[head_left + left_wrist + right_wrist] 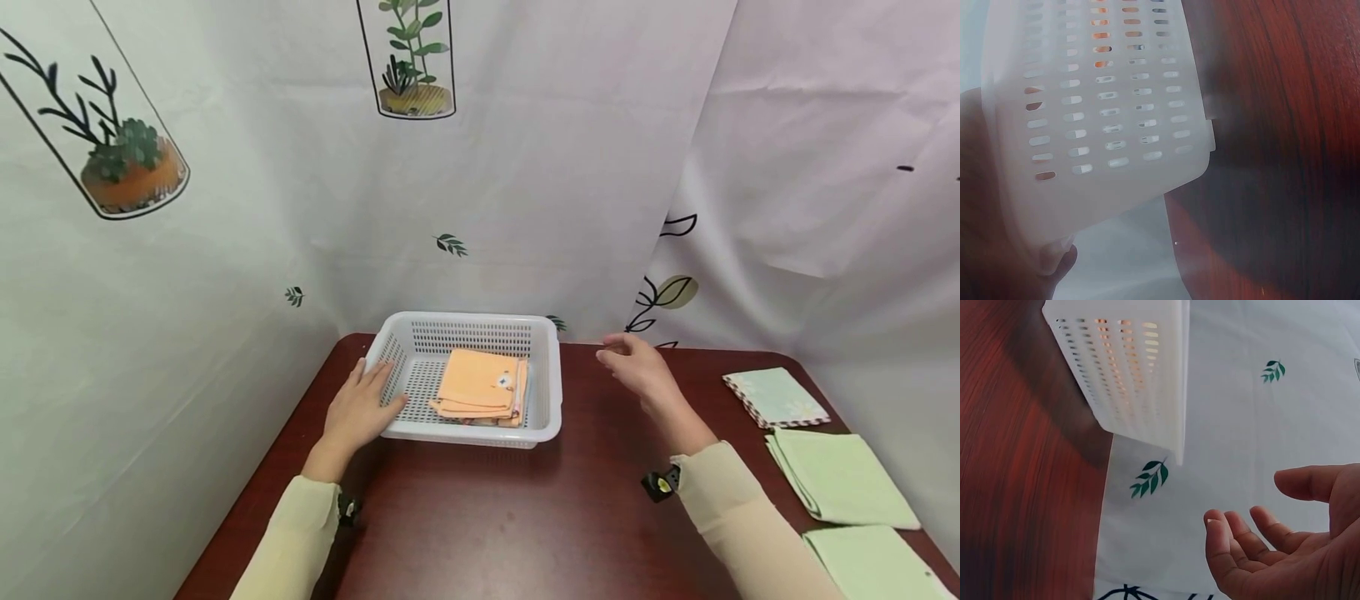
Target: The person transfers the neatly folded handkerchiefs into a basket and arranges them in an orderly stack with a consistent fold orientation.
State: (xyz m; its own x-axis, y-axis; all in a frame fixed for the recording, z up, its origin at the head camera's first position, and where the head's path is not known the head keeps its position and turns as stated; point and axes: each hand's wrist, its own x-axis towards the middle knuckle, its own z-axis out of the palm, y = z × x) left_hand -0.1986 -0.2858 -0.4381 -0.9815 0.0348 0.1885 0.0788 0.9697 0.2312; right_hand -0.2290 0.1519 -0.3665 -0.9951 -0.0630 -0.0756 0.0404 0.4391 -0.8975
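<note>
A white perforated plastic basket (pixel 553 367) stands near the back edge of the table. Inside it lies a folded orange cloth (pixel 476 379) with a small round patch, on top of other folded cloth whose edges show at the right. My left hand (pixel 358 412) rests over the basket's left rim, fingers spread and thumb on the inner side; the left wrist view shows a fingertip past the rim's far corner. To the right of the basket, apart from it, my right hand (pixel 637 367) hovers with loosely bent fingers and nothing in them.
At the table's right edge lie a pale blue folded cloth (pixel 776 396) with a checkered border and two light green folded cloths, one (pixel 843 475) behind the other (pixel 873 562). A printed white curtain (pixel 525 208) encloses the dark red wooden table (pixel 480 517) at the back and sides.
</note>
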